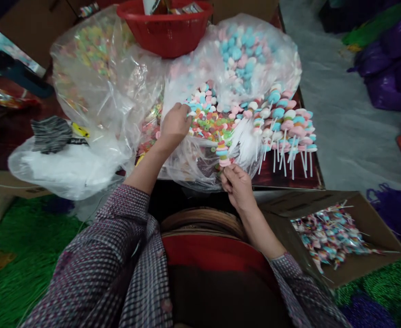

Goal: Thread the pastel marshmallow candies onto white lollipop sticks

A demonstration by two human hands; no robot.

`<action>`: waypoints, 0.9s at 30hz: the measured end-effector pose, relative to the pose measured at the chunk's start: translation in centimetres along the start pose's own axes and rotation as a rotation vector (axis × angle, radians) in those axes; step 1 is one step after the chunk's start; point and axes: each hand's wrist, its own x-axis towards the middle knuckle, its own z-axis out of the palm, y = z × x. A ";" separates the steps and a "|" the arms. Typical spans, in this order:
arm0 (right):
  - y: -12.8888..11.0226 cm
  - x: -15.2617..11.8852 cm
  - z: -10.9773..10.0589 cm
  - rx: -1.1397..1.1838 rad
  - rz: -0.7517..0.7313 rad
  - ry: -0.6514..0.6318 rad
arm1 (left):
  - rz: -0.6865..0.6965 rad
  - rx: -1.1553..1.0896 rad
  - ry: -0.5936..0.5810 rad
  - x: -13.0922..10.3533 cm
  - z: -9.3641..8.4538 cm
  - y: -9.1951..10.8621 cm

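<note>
Candy skewer (223, 154), seemingly part-threaded, is pinched upright by the right hand (237, 184) at the near edge of the worktop (267, 178); the left hand (177, 122) reaches among loose candies (212, 125) (grip unclear). Many loaded skewers (291, 119) are done; bare sticks (244, 140) are left.

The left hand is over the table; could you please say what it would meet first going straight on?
The left hand would likely meet the loose blue, white and pink pieces just ahead; depth is unclear, so it may already touch them.
</note>
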 end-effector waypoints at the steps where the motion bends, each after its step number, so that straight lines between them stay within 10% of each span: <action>1: -0.3 0.3 0.1 0.020 -0.004 0.013 | 0.006 -0.092 0.011 -0.9 -0.3 0.5; 5: -1.9 2.1 0.7 -0.014 -0.052 0.066 | -0.025 -0.489 -0.085 -5.8 -0.3 2.8; 10: -2.6 4.2 1.6 -0.111 -0.001 0.043 | 0.184 -0.407 -0.157 -10.3 0.0 5.0; 19: -1.7 4.4 1.2 -0.174 -0.034 -0.001 | -0.180 -0.936 -0.209 -11.5 0.8 4.8; 27: -0.9 4.5 1.4 -0.578 -0.465 0.210 | -0.153 -1.025 -0.252 -12.1 1.7 4.5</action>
